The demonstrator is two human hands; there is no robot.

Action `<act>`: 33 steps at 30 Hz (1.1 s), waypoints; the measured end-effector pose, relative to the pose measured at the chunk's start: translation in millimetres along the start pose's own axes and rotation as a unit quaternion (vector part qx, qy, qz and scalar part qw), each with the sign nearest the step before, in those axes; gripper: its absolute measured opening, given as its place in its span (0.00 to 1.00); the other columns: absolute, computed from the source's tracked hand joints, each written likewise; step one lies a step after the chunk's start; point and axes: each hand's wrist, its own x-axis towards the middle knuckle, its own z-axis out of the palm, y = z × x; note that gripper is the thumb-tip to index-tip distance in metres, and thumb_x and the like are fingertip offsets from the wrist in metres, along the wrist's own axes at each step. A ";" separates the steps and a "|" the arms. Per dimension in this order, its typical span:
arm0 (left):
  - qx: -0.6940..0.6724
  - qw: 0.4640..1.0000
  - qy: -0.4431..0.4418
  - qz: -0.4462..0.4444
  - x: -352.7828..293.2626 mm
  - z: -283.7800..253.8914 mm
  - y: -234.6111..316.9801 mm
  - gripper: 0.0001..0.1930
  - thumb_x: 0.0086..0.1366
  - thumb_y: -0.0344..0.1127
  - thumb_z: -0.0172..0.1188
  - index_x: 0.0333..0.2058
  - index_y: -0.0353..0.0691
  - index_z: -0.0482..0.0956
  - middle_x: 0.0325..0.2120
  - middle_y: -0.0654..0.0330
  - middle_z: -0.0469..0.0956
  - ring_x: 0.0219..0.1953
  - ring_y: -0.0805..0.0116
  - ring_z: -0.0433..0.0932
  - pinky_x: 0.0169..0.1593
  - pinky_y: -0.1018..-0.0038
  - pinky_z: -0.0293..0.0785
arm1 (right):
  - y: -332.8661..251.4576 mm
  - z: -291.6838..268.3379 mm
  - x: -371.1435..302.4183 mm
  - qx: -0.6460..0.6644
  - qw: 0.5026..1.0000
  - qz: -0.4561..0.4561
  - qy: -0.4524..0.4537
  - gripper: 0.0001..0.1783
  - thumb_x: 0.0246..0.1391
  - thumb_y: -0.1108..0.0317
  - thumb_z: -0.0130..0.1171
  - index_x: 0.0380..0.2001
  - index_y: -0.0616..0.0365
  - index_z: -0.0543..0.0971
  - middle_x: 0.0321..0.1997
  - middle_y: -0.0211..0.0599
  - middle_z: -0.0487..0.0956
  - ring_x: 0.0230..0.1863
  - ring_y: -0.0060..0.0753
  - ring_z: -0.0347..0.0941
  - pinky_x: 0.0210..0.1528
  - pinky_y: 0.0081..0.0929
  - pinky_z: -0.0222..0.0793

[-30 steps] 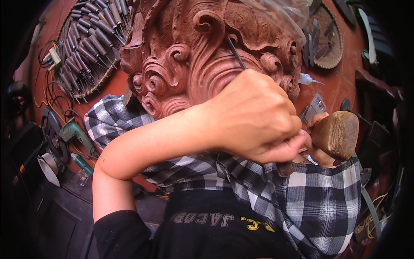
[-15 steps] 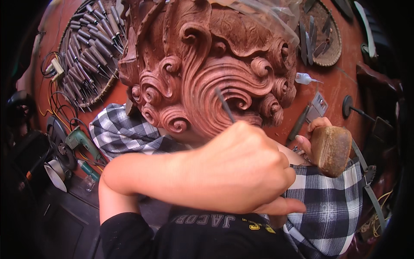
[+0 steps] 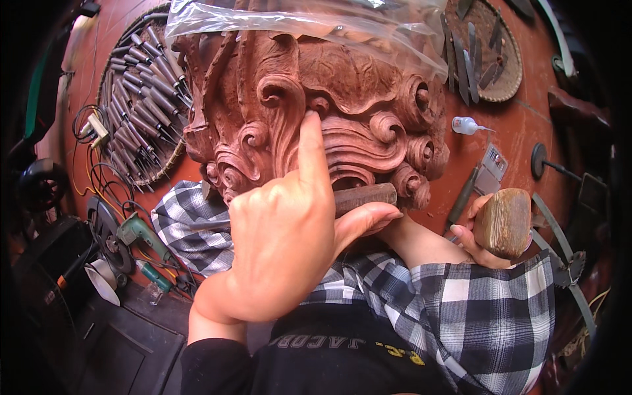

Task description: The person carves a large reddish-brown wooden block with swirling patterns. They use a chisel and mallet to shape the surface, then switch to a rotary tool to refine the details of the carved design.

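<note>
The reddish-brown carved wood piece (image 3: 368, 145), full of scrolls and flowing grooves, stands in front of me. My left hand (image 3: 283, 210) lies over its lower left part, the index finger stretched out with its tip at a small curl. That hand also grips a wood chisel (image 3: 366, 196) lying crosswise; the wooden handle sticks out above the thumb and the thin metal shank shows at the left. On the right, clear of the carving, my right hand (image 3: 466, 232) has its fingers around a blocky wooden mallet (image 3: 505, 222), which hides much of the hand.
Clear plastic sheeting (image 3: 309, 23) drapes the carving's far side. Many chisels fill a basket (image 3: 172, 161) at left; another basket (image 3: 517, 62) holds flat tools. A green power tool (image 3: 141, 234) with cables lies lower left. A small white bottle (image 3: 469, 125) rests at right.
My left hand has turned and pulled back left, the chisel swinging from pointing into the grooves to lying crosswise. Its index finger now reaches the carving. The mallet has tilted slightly.
</note>
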 end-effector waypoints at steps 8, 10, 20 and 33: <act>-0.200 0.961 -0.141 0.131 -22.0 -27.6 1.5 0.40 0.44 0.58 0.77 0.50 0.34 0.82 0.22 0.56 0.82 0.25 0.63 0.85 0.32 0.76 0.77 | 3.5 8.8 -2.3 0.121 0.989 0.081 -0.015 0.20 0.45 0.74 0.75 0.36 0.56 0.73 0.29 0.26 0.70 0.30 0.20 0.66 0.33 0.21 0.64; -0.130 0.989 -0.024 0.063 -16.4 -13.3 1.7 0.41 0.46 0.57 0.77 0.54 0.34 0.80 0.22 0.54 0.82 0.25 0.61 0.85 0.31 0.74 0.77 | 4.4 11.1 -4.6 0.148 0.984 0.099 -0.009 0.20 0.45 0.74 0.75 0.36 0.55 0.72 0.29 0.25 0.70 0.30 0.19 0.66 0.33 0.21 0.64; -0.313 0.913 -0.127 0.227 -12.1 0.5 -9.3 0.34 0.54 0.54 0.73 0.54 0.37 0.79 0.26 0.55 0.82 0.27 0.55 0.83 0.31 0.66 0.77 | 13.0 13.0 -9.3 0.155 0.984 0.088 -0.017 0.26 0.43 0.73 0.78 0.41 0.58 0.71 0.33 0.29 0.74 0.31 0.18 0.71 0.34 0.20 0.69; -0.325 0.852 -0.311 0.269 -25.9 42.1 14.6 0.18 0.68 0.49 0.60 0.41 0.38 0.77 0.27 0.55 0.75 0.30 0.52 0.79 0.30 0.61 0.73 | -5.0 6.8 6.2 0.142 0.984 0.096 -0.050 0.26 0.41 0.71 0.75 0.45 0.68 0.78 0.34 0.45 0.84 0.38 0.36 0.85 0.43 0.28 0.76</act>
